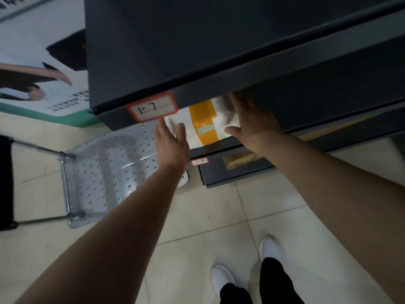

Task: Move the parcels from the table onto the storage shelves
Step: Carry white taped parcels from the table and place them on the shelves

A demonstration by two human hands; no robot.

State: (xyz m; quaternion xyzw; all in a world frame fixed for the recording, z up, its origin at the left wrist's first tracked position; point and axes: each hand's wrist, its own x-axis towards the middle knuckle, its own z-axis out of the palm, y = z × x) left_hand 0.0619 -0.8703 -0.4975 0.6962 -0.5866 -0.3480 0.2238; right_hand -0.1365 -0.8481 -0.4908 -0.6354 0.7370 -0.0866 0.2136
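parcel (203, 123) lying on the shelf (221, 150), left hand (172, 141) and right hand (252, 121) pressed flat on its sides, grip wide.

A parcel storeroom: dark metal shelves (219, 51), bearing handwritten labels 1-7 (152, 107) and 1-8 (199, 161), are holding taped parcels (203, 123) at twelve o'clock; a platform trolley (105, 163) is standing on floor tiles (219, 216) at nine o'clock.

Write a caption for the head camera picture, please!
Left hand and right hand touch a white parcel with orange tape, tucked under the dark shelf labelled 1-7.
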